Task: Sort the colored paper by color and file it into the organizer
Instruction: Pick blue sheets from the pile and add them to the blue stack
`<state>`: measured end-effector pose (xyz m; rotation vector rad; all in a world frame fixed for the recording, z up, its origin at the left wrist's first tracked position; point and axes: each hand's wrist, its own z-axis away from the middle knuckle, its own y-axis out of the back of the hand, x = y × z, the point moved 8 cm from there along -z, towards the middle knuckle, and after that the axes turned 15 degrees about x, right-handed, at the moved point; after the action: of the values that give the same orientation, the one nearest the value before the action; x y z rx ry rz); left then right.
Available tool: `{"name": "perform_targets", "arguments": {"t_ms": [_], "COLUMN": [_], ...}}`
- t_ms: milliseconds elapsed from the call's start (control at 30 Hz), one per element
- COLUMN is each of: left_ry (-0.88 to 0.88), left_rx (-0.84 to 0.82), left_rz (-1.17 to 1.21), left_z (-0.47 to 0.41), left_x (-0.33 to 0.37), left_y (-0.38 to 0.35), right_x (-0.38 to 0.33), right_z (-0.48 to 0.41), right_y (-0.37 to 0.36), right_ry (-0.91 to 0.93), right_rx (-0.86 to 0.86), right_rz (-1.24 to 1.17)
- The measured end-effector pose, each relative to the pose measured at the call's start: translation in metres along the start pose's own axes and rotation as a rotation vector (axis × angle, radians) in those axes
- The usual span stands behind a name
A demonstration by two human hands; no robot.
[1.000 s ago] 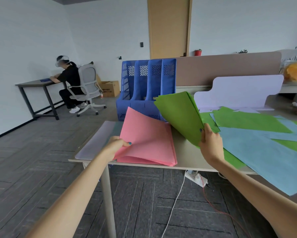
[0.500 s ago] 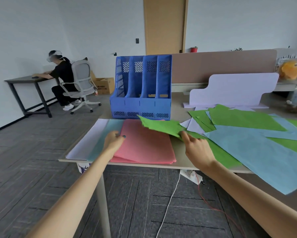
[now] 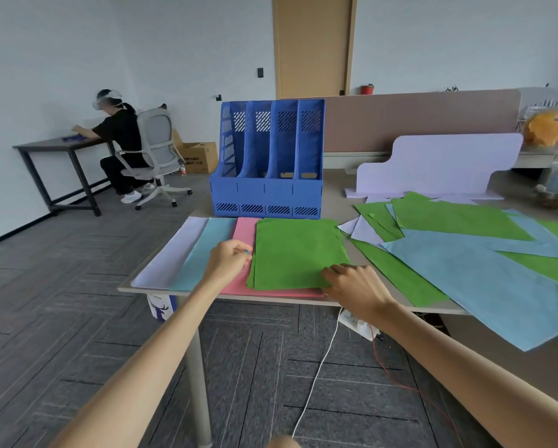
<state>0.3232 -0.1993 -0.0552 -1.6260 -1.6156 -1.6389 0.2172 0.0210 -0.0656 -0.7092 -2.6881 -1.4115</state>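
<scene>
One wide-angle head-worn view, close over the near edge of the tabletop [image 3: 335,198], looks forward and down toward the blue organizer [image 3: 268,189] and the far wall [image 3: 174,43] beyond.

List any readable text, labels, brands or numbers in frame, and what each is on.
No text in this view is legible.
Cardboard box on the floor: dark print on its front, too small and blurred to read.
White-and-blue box under the table: a deer-like graphic, no readable words.
Blue organizer: no label or lettering visible.
Coloured paper sheets: blank.
</scene>
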Motion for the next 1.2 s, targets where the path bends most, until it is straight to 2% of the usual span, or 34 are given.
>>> {"name": "perform_targets", "arguments": {"t_ms": [167, 467, 933, 1100, 1200], "left_ry": [-0.126, -0.220, -0.321, -0.282, -0.345], "left_rx": [0.040, -0.095, -0.240, -0.262, -0.264], "left_rz": [-0.016, 0.022, 0.023, 0.012, -0.041], "left_z": [0.025, 0.065, 0.098, 0.104, 0.109], "left_x": [0.016, 0.053, 0.141, 0.150, 0.160], "left_y": [-0.008, -0.061, -0.205, -0.248, -0.266], "right_x": [0.007, 0.042, 0.198, 0.259, 0.291], "right_z": [0.002, 0.021, 0.090, 0.120, 0.135], "right_y": [0.002, 0.030, 0.039, 0.032, 0.028], "right_ry": [-0.058, -0.190, -0.585, -0.707, -0.718], "right_rx": [-0.051, 0.015, 0.125, 0.094, 0.033], "right_rz": [-0.012, -0.116, -0.213, -0.154, -0.100]}}
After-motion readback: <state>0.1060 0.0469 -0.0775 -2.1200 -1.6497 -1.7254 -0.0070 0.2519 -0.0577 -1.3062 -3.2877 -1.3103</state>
